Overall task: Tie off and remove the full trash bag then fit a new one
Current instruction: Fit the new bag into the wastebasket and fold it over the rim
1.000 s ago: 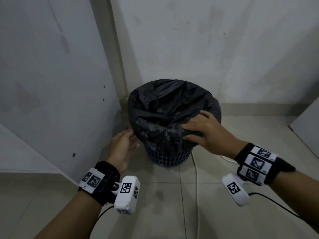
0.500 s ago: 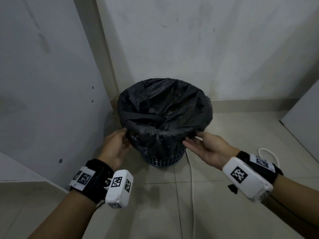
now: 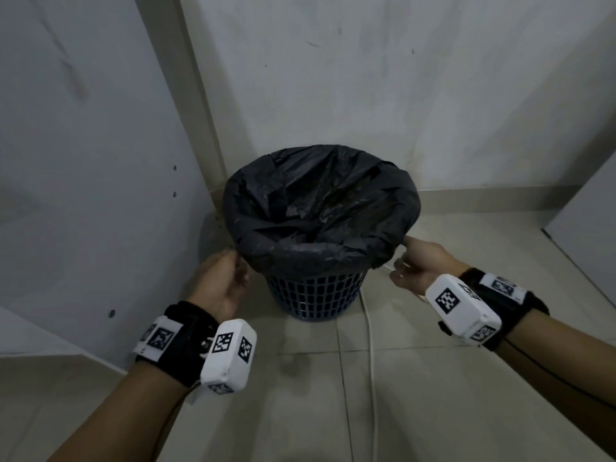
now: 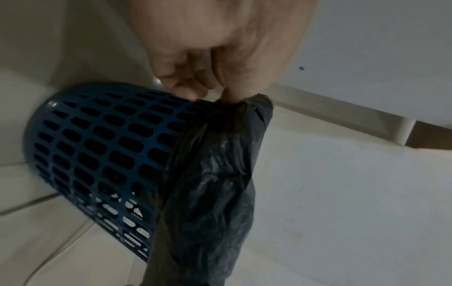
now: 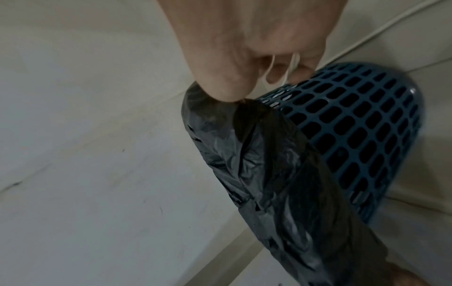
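A black trash bag (image 3: 320,221) lines a blue perforated bin (image 3: 315,296) that stands on the tiled floor in a corner. The bag's mouth is folded over the bin's rim. My left hand (image 3: 221,281) pinches the folded bag edge (image 4: 242,108) on the bin's left side. On the right side my right hand (image 3: 418,263) pinches the bag edge (image 5: 220,112) between thumb and fingers. Both wrist views show the blue bin wall (image 4: 97,147) (image 5: 354,131) just below the pinched plastic.
White walls (image 3: 366,78) close in behind the bin, and a white panel (image 3: 83,161) stands at its left. A white cable (image 3: 371,345) runs along the floor tiles to the right of the bin. Another pale panel (image 3: 590,228) is at the far right.
My right hand came off the front of the bag's rim and went to the bin's right side, where it now pinches the edge. My left hand closed on the left edge.
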